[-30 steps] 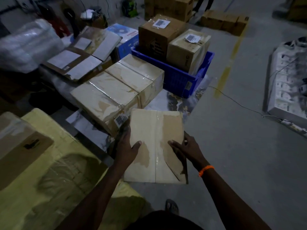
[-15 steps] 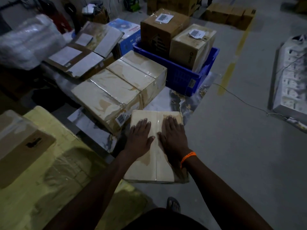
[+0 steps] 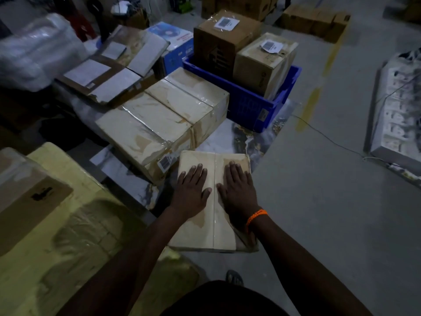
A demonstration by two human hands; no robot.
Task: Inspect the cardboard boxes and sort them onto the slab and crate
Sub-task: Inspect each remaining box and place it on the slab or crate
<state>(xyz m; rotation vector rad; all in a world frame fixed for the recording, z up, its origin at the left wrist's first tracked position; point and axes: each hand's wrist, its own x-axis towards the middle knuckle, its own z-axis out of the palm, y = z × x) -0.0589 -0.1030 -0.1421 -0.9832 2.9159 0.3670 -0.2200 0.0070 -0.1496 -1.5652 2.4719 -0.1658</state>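
A pale taped cardboard box (image 3: 213, 226) lies in front of me at the near end of the marbled slab (image 3: 248, 137). My left hand (image 3: 191, 190) and my right hand (image 3: 239, 190) both press flat on its top, fingers straight, one on each side of the tape seam. Beyond it, two larger taped boxes (image 3: 159, 124) sit side by side on the slab. The blue crate (image 3: 250, 103) stands at the slab's far end and holds a brown box (image 3: 223, 39) and a pale box (image 3: 264, 62), both labelled.
A big yellow wrapped package (image 3: 68, 236) with a brown box (image 3: 25, 192) on it fills the near left. Flat cartons (image 3: 109, 71) and a plastic-wrapped bundle (image 3: 36, 49) lie at far left. White goods (image 3: 398, 110) and a cable (image 3: 330, 140) are on the floor at right.
A second ago both hands held the box by its sides, lifted. They set it down and moved onto its top, where they now lie flat.
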